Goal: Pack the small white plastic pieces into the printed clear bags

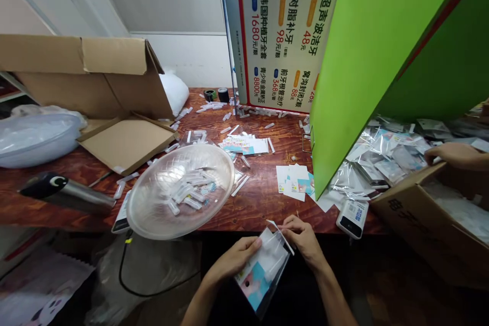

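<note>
Holding one packet (265, 267), two hands (237, 257) (301, 238)

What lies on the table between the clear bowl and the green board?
In the head view, small printed cards lie on the table between the clear bowl and the green board.

clear pouch (272, 257) | blue-pink card (254, 279) inside | tilted — flap raised | held mid-air
</note>
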### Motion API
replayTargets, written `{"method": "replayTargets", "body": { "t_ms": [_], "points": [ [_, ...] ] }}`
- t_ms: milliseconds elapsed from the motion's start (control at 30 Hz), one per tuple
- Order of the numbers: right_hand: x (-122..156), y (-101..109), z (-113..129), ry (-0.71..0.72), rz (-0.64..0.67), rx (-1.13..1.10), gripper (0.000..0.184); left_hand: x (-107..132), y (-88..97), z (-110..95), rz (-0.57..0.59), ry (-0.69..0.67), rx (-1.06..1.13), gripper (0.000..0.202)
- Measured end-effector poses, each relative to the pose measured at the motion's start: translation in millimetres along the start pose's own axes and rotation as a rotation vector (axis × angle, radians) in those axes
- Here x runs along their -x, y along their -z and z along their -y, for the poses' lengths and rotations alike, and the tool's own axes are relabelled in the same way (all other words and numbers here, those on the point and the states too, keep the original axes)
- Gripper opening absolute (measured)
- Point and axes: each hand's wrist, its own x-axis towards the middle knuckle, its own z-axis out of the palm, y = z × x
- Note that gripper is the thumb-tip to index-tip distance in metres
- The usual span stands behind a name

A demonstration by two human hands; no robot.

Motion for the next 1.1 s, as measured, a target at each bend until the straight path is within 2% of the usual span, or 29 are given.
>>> {"method": "replayTargets", "body": {
  "t_ms": [67, 267, 367, 433, 533, 633, 700, 867, 1000, 1100],
  "points": [
    [-1.2, -2.8, -3.1, -0.005, 0.019, -0.025, 0.036, 0.4, -0.5, -3.1, -0.014, -0.027, -0.036, 0.072],
    [7.1, -1.4, 5.5, 0.009, 0.224, 0.022, 0.034, 0.6, 6.2, 2.4, -0.004, -0.046, -0.148, 0.070],
    [8.1, 1.5, 7.8, -0.049, 0.168, 0.004, 0.031, -1.8, 7.7, 4.8, -0.044, -0.055, -0.146, 0.072],
    [6.8, 1.7, 5.9, -0.004, 0.142, 0.047, 0.032, -3.7, 7.1, 5.0, -0.049, -0.052, -0.193, 0.071],
    [6.5, 2.1, 2.9, 0.065, 0.173, 0.109, 0.037, -6.8, 6.0, 7.1, -0.067, -0.056, -0.297, 0.069],
    [10.9, 4.8, 4.1, 0.005, 0.144, -0.068, 0.054, -11.9, 4.8, 11.9, -0.146, -0.076, -0.390, 0.067],
    [15.7, 7.1, 7.4, -0.012, 0.125, -0.129, 0.060, -16.5, 1.2, 13.0, -0.189, -0.086, -0.465, 0.066],
    [30.5, 19.8, 19.2, 0.042, 0.001, 0.243, 0.048, -24.6, -21.0, 1.2, -0.075, -0.135, -0.551, 0.061],
    [47.2, 43.6, 26.9, -0.004, 0.013, 0.301, 0.055, -27.7, -38.4, -3.6, -0.017, -0.180, -0.585, 0.066],
    [58.6, 59.8, 33.4, -0.028, 0.028, 0.356, 0.062, -31.4, -47.2, 0.1, 0.049, -0.226, -0.524, 0.071]
  ]
}}
